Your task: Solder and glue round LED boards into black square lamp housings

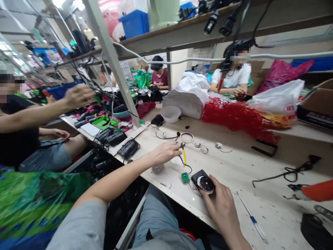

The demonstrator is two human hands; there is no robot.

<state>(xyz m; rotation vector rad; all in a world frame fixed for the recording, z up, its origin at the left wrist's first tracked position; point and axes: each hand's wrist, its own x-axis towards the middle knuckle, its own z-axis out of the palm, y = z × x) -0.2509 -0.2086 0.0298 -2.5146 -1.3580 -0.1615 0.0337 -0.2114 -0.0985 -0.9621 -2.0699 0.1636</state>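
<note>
My right hand (221, 199) is closed around the side of a black square part with a round speaker-like disc (206, 183), thumb and fingers on its edges. A green circuit board (185, 177) lies to its left, joined to it by thin red and black wires. Farther up the table my left hand (168, 151) reaches over a black cable, its fingers bent together; what they hold, if anything, is too small to make out. Yellow-handled pliers (184, 156) lie just right of its fingertips. Below that hand sits a round ball of metallic wire or beads (157, 169).
A screwdriver (253, 219) lies right of my right hand, near an orange-handled tool (317, 191). Behind are a tape roll (187, 138), a white bowl (170, 114) and red wires (234, 116). At left, a co-worker's arm (52, 109) extends over black housings. A shelf post (111, 59) rises left.
</note>
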